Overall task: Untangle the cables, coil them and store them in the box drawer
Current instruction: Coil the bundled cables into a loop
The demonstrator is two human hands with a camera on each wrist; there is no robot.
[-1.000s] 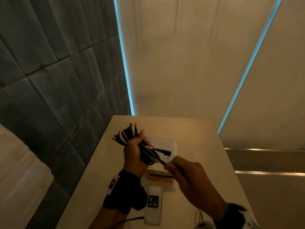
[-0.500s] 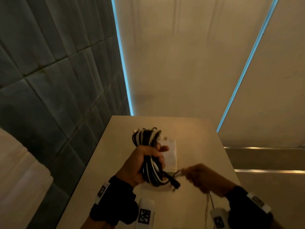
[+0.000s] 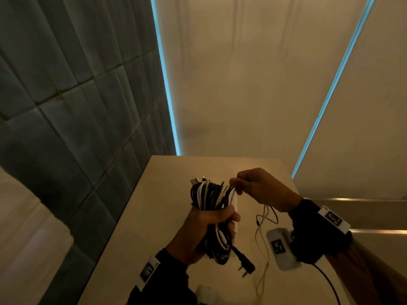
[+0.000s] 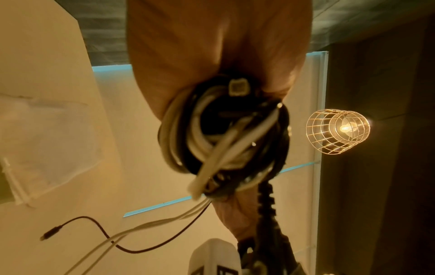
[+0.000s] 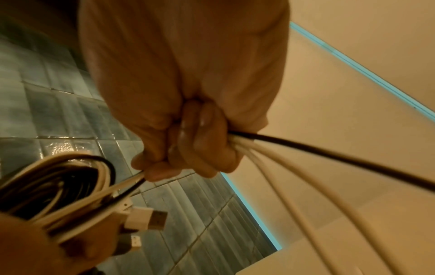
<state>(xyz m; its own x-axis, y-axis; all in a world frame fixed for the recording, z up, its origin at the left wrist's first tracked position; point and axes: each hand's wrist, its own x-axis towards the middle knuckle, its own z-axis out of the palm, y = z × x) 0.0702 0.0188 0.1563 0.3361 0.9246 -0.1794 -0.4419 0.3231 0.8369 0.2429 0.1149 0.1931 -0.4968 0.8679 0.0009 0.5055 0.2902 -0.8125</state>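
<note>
Left hand (image 3: pixel 206 233) fisted round cable bundle (image 3: pixel 211 195); right hand (image 3: pixel 262 188) pinches loose strands (image 5: pixel 306 167). Caged lamp (image 4: pixel 339 131) only in left wrist view.

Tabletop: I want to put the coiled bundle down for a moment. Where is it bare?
The table is bare along its left edge beside the tiled wall, and at the far end beyond both hands. The near right is crowded: loose cable tails trail there below the right hand.
</note>
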